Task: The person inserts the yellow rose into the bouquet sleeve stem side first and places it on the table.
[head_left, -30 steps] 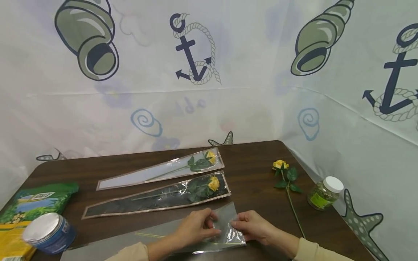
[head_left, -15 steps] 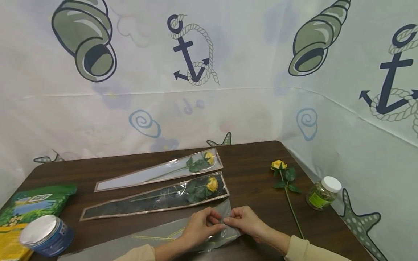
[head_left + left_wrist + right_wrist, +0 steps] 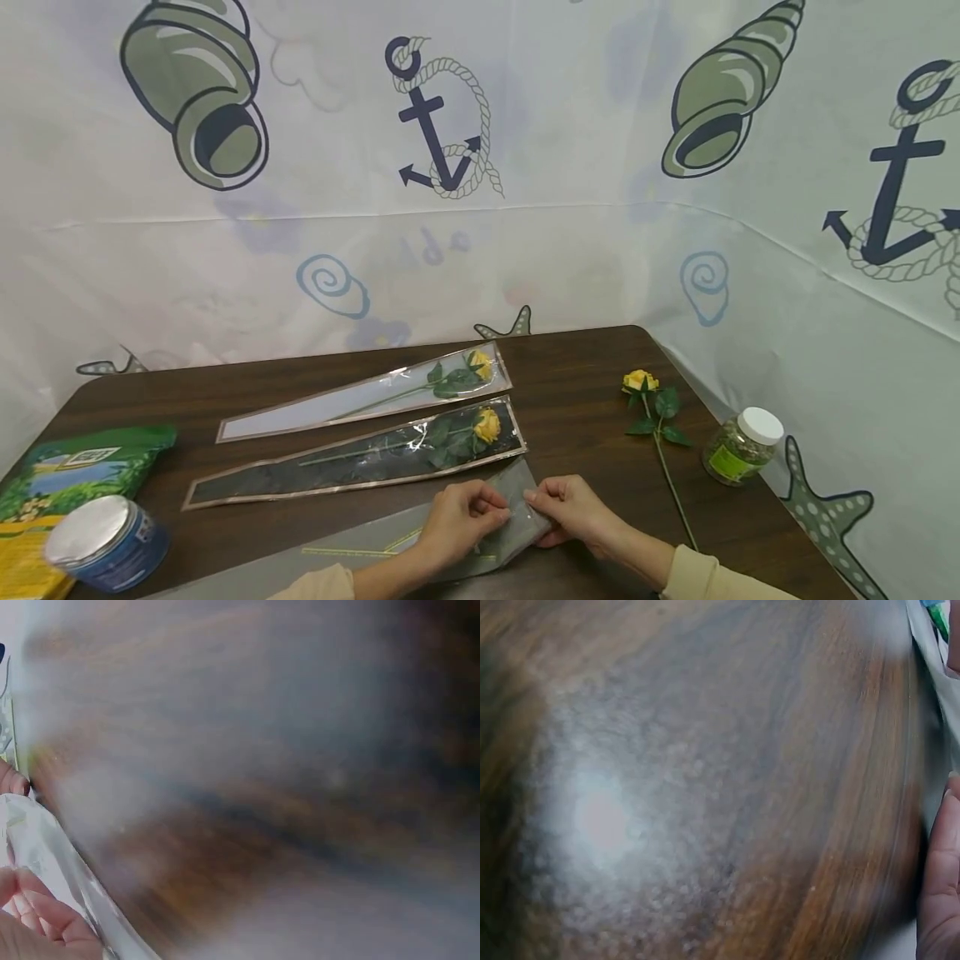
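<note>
A long grey translucent plastic flower sleeve [image 3: 262,560] with thin yellow lines lies along the table's front, its wide end at the right. My right hand [image 3: 581,515] pinches that end at its edge, thumb on top. Close by on the left, my left hand [image 3: 459,523] has thumb and fingertips together at the film, appearing to pinch it; the exact contact is small in the head view. The left wrist view has the left hand [image 3: 45,922] with curled fingers beside whitish film [image 3: 37,832]. At the right wrist view's edge, only part of the right hand [image 3: 941,885] shows.
Two sleeves, one white-backed [image 3: 292,419] and one black-backed [image 3: 262,482], each hold a yellow rose. A loose yellow rose [image 3: 641,382] lies at right by a white-capped jar [image 3: 741,446]. A blue tub [image 3: 108,542] and a green-yellow pouch [image 3: 90,467] stand at left.
The hands came together at the sleeve's wide end, then moved slightly apart. The right hand shifted left overall, and the film's end lifted and bent. The other things stayed put.
</note>
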`<state>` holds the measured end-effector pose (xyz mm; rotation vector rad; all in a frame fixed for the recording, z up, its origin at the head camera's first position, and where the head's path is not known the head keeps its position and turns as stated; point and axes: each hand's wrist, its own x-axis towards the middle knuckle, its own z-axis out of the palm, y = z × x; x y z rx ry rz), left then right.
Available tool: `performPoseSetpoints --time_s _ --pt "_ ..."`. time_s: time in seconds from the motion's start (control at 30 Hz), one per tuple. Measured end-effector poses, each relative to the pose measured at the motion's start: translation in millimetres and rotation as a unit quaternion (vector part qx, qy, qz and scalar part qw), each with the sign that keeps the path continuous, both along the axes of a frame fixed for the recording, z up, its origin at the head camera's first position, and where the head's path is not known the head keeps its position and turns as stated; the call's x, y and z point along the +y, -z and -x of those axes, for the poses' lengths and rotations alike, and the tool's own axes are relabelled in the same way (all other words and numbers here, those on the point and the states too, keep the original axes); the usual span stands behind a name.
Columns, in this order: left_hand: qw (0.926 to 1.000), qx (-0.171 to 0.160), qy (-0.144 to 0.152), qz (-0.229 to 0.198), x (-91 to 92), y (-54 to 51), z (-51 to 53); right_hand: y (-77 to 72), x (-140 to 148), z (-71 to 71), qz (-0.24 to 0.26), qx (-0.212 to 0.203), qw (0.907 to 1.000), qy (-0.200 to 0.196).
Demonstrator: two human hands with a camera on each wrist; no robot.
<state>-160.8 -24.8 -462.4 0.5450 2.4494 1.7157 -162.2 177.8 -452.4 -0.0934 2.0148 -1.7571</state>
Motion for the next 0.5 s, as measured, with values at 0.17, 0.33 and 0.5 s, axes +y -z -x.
performPoseSetpoints --time_s 0.17,0.33,0.5 --pt "0.9985 -0.027 -0.002 -0.048 0.7 -1.9 0.9 -0.2 5.4 1.2 -0.004 -0.022 0.9997 0.009" --pt "0.996 -0.048 -0.038 -0.065 -5.7 -5.3 0.9 -1.0 2.1 7.0 -0.006 -0.033 0.9994 0.008" --pt "0.9964 -0.045 -0.037 -0.061 -3.9 -4.8 2.8 -6.0 17.2 12.2 0.001 -0.014 0.9995 0.029"
